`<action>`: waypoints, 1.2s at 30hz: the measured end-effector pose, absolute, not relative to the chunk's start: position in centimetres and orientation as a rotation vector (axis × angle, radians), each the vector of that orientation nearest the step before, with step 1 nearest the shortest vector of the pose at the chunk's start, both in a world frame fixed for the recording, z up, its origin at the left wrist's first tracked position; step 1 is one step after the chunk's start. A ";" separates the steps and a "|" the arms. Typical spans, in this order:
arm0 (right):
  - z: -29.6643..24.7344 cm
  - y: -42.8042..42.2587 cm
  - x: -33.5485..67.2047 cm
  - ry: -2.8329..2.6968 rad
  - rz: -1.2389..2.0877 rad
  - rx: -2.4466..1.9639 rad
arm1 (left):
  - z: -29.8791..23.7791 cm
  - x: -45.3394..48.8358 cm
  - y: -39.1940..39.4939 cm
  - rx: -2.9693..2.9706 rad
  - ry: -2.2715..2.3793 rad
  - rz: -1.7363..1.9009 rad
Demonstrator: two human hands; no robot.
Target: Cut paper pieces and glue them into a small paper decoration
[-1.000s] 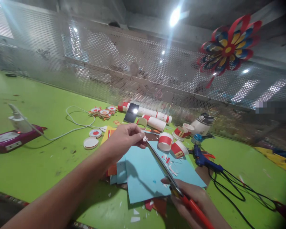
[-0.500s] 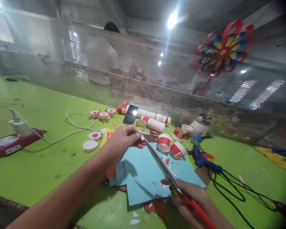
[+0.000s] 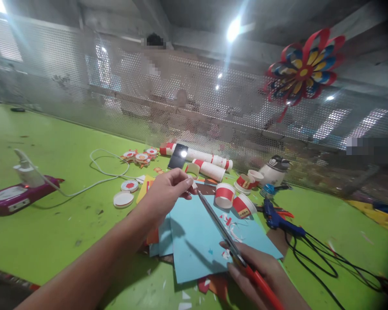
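Between thumb and fingers, my left hand (image 3: 173, 189) pinches a small white paper piece (image 3: 193, 185) above the blue paper sheets. My right hand (image 3: 258, 273) grips the scissors (image 3: 224, 232) by their red handles. Their long blades point up and left, with the tips at the white piece. Whether the blades touch it I cannot tell. Below lies light blue paper (image 3: 197, 241) with red and white scraps (image 3: 228, 221) on it. Beside the blades stand a cut red-and-white paper cup ring (image 3: 224, 196) and a tilted cup piece (image 3: 245, 206).
Stacked paper cups (image 3: 210, 170) and a phone (image 3: 177, 156) lie behind. At right are a blue glue gun (image 3: 278, 219) with black cable and a penguin-shaped container (image 3: 274, 170). A purple power strip (image 3: 19, 196) with a white cable sits left. A mesh screen (image 3: 126, 94) borders the green table.
The view has shifted slightly, so the table items sit a little lower and further right. Both hands keep nearly the same pose, and the scissor tips stay at the white piece.
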State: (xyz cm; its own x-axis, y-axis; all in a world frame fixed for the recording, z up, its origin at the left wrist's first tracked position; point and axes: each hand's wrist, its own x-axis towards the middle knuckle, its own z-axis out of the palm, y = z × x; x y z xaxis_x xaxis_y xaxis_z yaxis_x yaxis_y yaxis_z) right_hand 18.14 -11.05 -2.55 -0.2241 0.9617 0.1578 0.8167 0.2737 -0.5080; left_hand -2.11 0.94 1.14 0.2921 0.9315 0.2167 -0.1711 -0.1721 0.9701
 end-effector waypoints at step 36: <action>-2.3 -11.7 17.6 -2.066 0.256 -1.572 | 0.8 -1.9 0.9 1.190 0.637 1.099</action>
